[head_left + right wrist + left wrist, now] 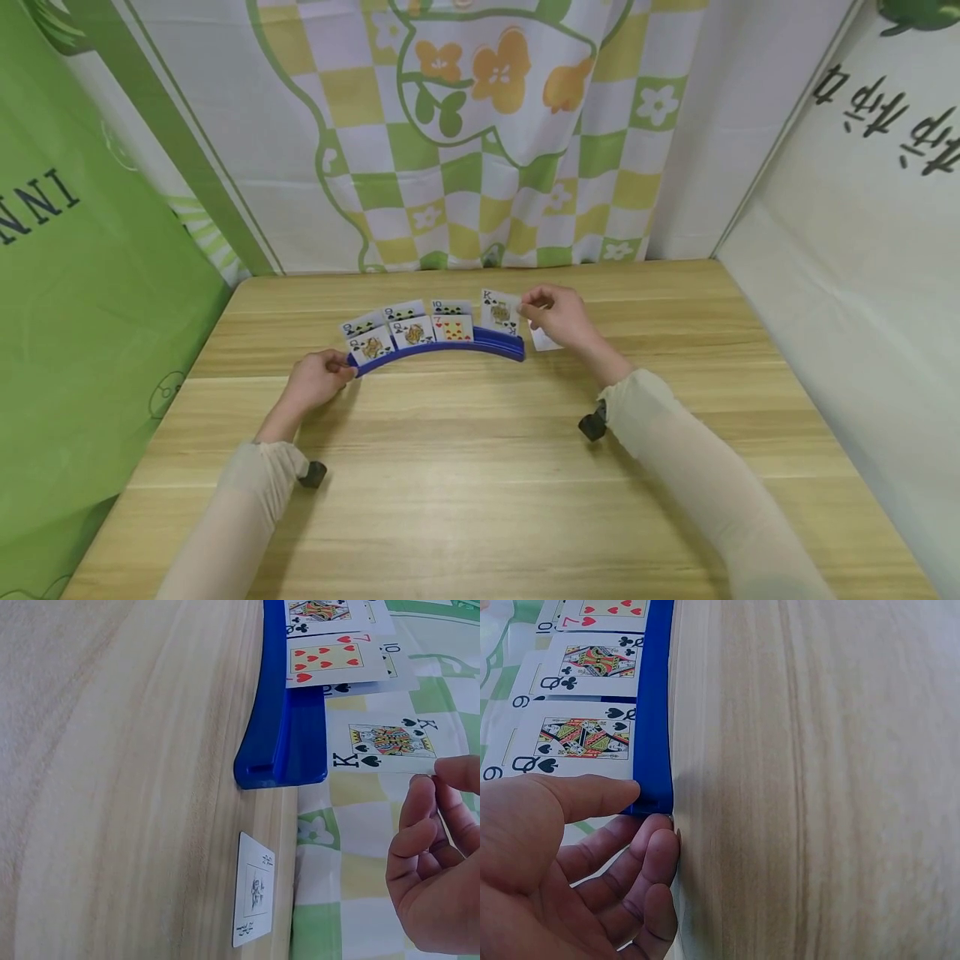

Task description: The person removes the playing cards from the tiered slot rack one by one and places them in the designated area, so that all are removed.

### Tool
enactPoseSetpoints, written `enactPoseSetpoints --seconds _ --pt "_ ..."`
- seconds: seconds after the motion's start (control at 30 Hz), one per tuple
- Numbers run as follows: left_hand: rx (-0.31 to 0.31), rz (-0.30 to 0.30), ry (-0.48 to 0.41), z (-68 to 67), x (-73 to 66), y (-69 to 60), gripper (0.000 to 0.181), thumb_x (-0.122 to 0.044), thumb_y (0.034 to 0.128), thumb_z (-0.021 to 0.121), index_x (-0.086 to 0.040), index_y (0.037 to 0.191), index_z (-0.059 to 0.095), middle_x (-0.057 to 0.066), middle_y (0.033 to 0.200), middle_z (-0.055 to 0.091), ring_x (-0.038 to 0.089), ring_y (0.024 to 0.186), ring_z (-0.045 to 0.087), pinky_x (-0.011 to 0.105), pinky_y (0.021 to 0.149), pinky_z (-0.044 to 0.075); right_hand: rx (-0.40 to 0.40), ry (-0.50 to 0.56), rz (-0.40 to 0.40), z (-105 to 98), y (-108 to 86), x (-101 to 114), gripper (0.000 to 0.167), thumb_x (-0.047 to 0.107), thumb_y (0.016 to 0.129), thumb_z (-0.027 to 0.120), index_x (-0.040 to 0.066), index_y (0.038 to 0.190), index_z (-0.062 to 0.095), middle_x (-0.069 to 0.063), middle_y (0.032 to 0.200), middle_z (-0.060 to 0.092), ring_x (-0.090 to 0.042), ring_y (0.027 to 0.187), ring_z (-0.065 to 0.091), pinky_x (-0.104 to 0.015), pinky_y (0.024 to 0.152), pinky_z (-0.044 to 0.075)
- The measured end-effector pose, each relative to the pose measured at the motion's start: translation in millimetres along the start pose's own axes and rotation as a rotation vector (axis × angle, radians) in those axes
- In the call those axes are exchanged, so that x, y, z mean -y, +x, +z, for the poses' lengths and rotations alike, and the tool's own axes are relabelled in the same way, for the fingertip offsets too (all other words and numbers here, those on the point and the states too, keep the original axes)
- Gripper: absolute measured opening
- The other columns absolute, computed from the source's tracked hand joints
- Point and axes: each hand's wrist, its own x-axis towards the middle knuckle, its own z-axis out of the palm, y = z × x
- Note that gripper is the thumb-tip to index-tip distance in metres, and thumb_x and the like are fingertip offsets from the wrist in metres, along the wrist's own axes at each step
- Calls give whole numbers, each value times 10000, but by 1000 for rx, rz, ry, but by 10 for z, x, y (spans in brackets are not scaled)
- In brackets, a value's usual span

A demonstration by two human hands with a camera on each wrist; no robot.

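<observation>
A curved blue card holder [498, 342] stands on the table with playing cards upright in two rows. In its front row are the queen of spades [585, 739], the queen of clubs [596, 666] and the seven of hearts [326, 661]. Behind them two nines and a ten [452, 306] are partly covered. My left hand [315, 381] pinches the holder's left end, thumb on top and fingers curled below. Between thumb and fingertips, my right hand [561, 315] holds the king of spades [390, 742] by its edge, above the holder's right part.
A joker card [255, 891] lies face up on the wooden table [465, 483] beyond the holder's right end, partly behind my right hand in the head view. A patterned curtain [480, 200] hangs along the table's far edge.
</observation>
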Motion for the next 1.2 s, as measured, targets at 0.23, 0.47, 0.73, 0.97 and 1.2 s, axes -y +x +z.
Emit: enactPoseSetpoints --seconds 0.23,0.47,0.73,0.97,1.2 --pt "10 -7 -1 2 -9 -4 359 -216 937 650 56 1172 641 226 1045 717 238 831 655 248 668 471 -24 26 -5 -38 21 -1 166 209 963 639 66 1044 664 -172 1033 706 -222 755 632 -266 608 480" --pt "8 0 17 -12 3 -5 377 -225 944 639 60 1190 634 239 1073 711 259 862 658 254 687 474 -40 50 5 -53 33 15 185 191 968 630 44 1079 650 -144 1024 703 -278 780 642 -365 698 539" --pt "8 2 4 0 16 3 396 -225 939 637 66 1208 627 248 1083 707 270 877 660 254 689 472 -47 94 27 -89 52 -9 193 163 965 624 32 1107 631 -131 1011 676 -158 708 586 -346 701 547" --pt "4 7 11 3 11 -5 396 -226 928 645 65 1197 632 249 1074 711 285 875 660 260 690 470 -54 101 37 -144 36 6 223 146 968 605 17 1150 619 -140 1021 670 -153 705 572 -245 658 503" --pt "7 1 4 9 3 -10 380 -219 936 643 61 1193 633 249 1080 710 274 873 659 250 680 469 -74 80 28 -209 29 -17 249 148 967 597 -5 1162 616 -176 1034 684 -292 771 618 -295 688 505"
